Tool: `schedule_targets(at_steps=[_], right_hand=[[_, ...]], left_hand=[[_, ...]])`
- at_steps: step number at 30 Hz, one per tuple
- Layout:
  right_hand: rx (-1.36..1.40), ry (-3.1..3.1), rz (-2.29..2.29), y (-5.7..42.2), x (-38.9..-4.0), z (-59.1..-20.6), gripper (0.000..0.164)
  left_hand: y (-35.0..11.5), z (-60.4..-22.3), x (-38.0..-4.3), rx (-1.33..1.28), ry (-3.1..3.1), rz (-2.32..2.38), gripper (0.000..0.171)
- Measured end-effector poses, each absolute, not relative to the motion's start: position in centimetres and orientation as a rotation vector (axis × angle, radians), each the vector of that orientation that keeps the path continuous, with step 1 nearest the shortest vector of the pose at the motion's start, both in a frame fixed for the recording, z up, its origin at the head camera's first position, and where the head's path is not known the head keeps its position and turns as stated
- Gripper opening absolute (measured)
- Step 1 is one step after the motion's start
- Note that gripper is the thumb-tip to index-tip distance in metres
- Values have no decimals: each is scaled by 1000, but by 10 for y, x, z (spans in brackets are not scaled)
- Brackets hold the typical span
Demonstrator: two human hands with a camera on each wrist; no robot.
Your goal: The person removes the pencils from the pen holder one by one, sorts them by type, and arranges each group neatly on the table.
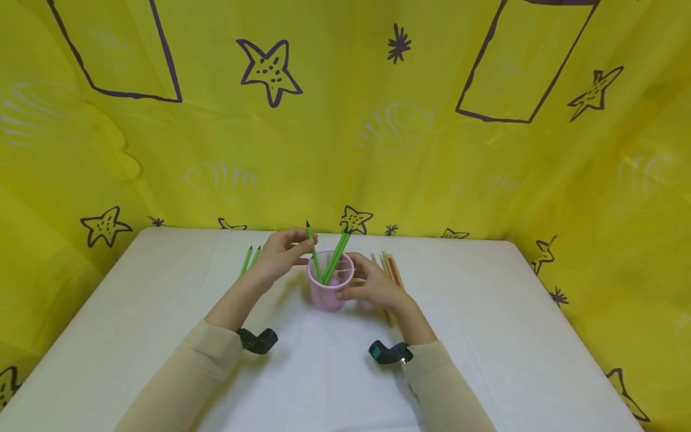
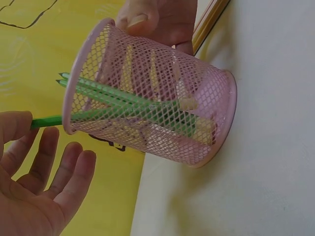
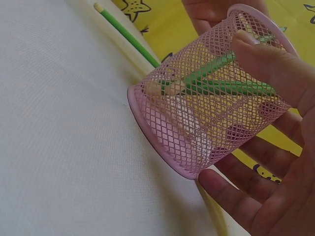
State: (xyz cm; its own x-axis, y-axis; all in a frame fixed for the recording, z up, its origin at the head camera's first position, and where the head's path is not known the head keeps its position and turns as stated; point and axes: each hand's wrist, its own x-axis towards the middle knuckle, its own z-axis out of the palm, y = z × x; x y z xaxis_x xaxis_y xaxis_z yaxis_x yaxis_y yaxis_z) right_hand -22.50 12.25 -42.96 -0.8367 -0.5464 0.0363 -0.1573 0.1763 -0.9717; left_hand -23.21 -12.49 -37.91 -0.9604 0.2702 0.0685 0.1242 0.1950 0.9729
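Note:
A pink mesh pencil cup [image 1: 326, 298] is near the middle of the white table. My right hand [image 1: 378, 287] grips it from the right, with the thumb [image 3: 268, 61] on the near side of the mesh and fingers around the far side. Two green pencils [image 1: 337, 257] lean together inside, dark tips up. With thumb and fingertips, my left hand [image 1: 281, 253] pinches another green pencil [image 2: 47, 122] near its top, above the rim. That pencil's lower part is inside the cup, seen through the mesh in the left wrist view.
Two green pencils [image 1: 246, 261] lie on the table [image 1: 162, 336] left of the cup, partly behind my left hand. Several yellow and red pencils [image 1: 394, 271] lie to the right, partly hidden by my right hand. A yellow patterned curtain [image 1: 335, 150] hangs behind.

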Motion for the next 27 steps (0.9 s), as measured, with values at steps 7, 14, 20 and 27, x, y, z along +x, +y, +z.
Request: schedule_targets(at_steps=[7, 14, 20, 27], right_hand=[[-659, 2158, -1693, 122, -224, -429, 74], [-661, 2168, -1689, 122, -225, -430, 75], [-676, 2156, -1699, 123, -225, -429, 76], [-664, 2163, -1688, 123, -225, -430, 78]], left_hand=[[-129, -369, -227, 429, 2314, 1929, 27], [-131, -360, -222, 445, 2293, 2013, 26], [-136, -351, -218, 460, 2292, 2053, 30], [-137, -340, -211, 477, 2267, 2151, 31]])
